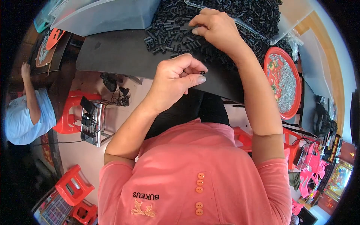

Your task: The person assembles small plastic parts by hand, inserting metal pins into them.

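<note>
My left hand (pixel 176 80) is curled over the near edge of the black worktable (pixel 116 52), pinching a small black part (pixel 202 72) between thumb and forefinger. Farther back, my right hand (pixel 215 28) rests fingers-down on a big heap of small black tubular parts (pixel 176 33), its fingertips closed on pieces in the pile. The heap spreads across the table's far side and into a clear plastic bin (pixel 262 18).
A red tray of small silvery metal pieces (pixel 283 80) lies to the right of the table. A grey plastic bin (pixel 108 15) stands at the back left. Another person in a light blue shirt (pixel 24 112) works at the left. Red plastic stools (pixel 71 112) stand on the floor below.
</note>
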`<state>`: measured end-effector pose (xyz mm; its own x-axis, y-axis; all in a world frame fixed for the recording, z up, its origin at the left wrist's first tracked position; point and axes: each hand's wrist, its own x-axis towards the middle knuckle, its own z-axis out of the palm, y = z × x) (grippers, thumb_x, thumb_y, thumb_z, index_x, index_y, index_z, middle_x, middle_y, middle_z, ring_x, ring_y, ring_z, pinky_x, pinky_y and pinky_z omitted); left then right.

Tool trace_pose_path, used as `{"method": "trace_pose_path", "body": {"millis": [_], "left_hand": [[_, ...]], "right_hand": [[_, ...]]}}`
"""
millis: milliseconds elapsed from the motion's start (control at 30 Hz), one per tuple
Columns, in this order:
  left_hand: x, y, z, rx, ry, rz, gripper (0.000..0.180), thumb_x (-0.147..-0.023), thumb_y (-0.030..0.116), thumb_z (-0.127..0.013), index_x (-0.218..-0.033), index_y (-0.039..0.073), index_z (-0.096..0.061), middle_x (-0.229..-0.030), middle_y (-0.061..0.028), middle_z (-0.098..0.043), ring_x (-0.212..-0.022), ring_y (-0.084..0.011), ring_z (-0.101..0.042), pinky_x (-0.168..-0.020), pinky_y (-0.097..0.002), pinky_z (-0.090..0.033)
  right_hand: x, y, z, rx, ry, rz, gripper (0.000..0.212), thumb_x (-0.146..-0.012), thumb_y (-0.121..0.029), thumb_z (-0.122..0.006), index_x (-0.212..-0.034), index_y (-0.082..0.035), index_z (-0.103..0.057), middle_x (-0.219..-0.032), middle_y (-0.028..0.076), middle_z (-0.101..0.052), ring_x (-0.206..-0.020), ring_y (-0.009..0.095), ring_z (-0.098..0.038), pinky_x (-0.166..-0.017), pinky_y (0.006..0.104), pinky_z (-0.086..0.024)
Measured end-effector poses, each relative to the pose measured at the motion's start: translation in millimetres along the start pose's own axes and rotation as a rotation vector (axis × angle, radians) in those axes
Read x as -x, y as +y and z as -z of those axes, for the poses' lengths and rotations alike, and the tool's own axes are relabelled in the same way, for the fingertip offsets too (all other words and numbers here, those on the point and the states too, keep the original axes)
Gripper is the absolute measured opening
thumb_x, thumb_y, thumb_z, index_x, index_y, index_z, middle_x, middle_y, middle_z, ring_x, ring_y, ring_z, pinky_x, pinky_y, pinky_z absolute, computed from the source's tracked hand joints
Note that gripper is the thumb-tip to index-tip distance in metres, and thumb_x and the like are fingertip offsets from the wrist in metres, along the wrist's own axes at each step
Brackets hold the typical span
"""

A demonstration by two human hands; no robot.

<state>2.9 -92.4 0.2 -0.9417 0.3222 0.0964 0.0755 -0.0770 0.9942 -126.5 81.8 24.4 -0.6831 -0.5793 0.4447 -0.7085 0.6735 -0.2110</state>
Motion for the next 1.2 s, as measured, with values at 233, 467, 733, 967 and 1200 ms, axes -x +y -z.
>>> {"method": "trace_pose_path", "body": {"millis": [233, 467, 733, 967, 1200], "left_hand": [[0, 0, -1, -0.021, 0.012, -0.018, 0.010, -0.083, 0.000, -0.070, -0.092, 0.000, -0.069, -0.078, -0.0010, -0.061, -0.061, -0.0045, -0.056, -0.047, -0.0197, -0.044], [-1, 1, -4, -0.057, 0.032, -0.026, 0.011, -0.083, 0.001, -0.071, -0.093, 0.001, -0.069, -0.078, -0.0011, -0.061, -0.062, -0.0048, -0.056, -0.047, -0.0199, -0.045], [-1, 1, -5, -0.043, 0.053, -0.006, 0.012, -0.082, 0.001, -0.072, -0.094, 0.001, -0.070, -0.078, -0.0021, -0.065, -0.061, -0.0042, -0.054, -0.046, -0.0200, -0.044], [-1, -2, -6, -0.042, 0.073, -0.019, 0.013, -0.082, 0.001, -0.073, -0.095, 0.000, -0.070, -0.076, -0.0021, -0.064, -0.059, -0.0042, -0.053, -0.045, -0.0200, -0.043], [-4, -7, -8, 0.077, 0.115, -0.035, 0.012, -0.085, 0.000, -0.070, -0.096, -0.002, -0.069, -0.076, -0.0036, -0.062, -0.056, -0.0080, -0.053, -0.047, -0.0209, -0.042]], "right_hand": [[-1, -6, -3, 0.156, -0.075, -0.026, 0.019, -0.077, -0.021, -0.070, -0.093, -0.011, -0.074, -0.088, 0.008, -0.067, -0.090, 0.030, -0.064, -0.077, 0.0445, -0.049], [-5, -15, -4, 0.230, -0.125, -0.076, 0.018, -0.076, -0.019, -0.071, -0.092, -0.010, -0.074, -0.092, 0.008, -0.068, -0.094, 0.030, -0.064, -0.079, 0.0457, -0.048], [-2, -5, -11, 0.209, -0.088, -0.022, 0.016, -0.078, -0.019, -0.069, -0.092, -0.011, -0.072, -0.091, 0.007, -0.066, -0.094, 0.030, -0.063, -0.079, 0.0458, -0.048], [0, -9, -11, 0.192, -0.095, 0.010, 0.013, -0.078, -0.015, -0.064, -0.089, -0.013, -0.071, -0.099, 0.008, -0.067, -0.098, 0.031, -0.064, -0.083, 0.0490, -0.047], [0, -4, -3, -0.068, 0.010, -0.050, 0.011, -0.080, -0.011, -0.064, -0.090, -0.006, -0.067, -0.085, 0.011, -0.067, -0.081, 0.030, -0.065, -0.073, 0.0418, -0.048]]}}
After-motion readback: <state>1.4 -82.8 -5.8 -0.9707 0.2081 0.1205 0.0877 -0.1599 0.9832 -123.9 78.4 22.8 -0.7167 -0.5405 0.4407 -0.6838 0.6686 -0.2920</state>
